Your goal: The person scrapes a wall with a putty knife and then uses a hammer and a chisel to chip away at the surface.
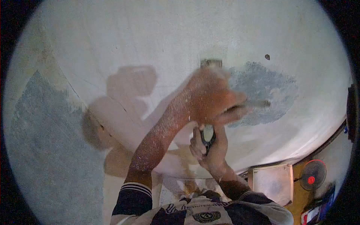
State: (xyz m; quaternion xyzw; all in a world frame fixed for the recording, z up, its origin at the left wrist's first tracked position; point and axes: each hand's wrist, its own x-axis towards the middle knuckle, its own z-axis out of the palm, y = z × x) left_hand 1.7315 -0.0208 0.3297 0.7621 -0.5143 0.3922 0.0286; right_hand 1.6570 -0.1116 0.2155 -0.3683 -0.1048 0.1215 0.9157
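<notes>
My left hand (215, 95) is raised against the pale wall surface (180, 41), smeared by motion. Its fingers are closed round a thin, flat, brownish-grey tool (259, 103) that sticks out to the right; the exact kind is too blurred to tell. White dust and specks cover the left forearm. Just below, my right hand (215, 148) is closed round a dark, curved, loop-like handle (207, 140), and what it belongs to is hidden. Behind the left hand lies a rough grey patch (270, 92) on the surface. A small dark rectangle (212, 63) shows just above the left hand.
A larger grey patch (41, 123) spreads over the left side. Thin cracks (75, 92) run across the surface, and a small dark hole (267, 57) sits at upper right. At lower right are a black fan (312, 175) with a red centre and a pale framed panel (272, 183).
</notes>
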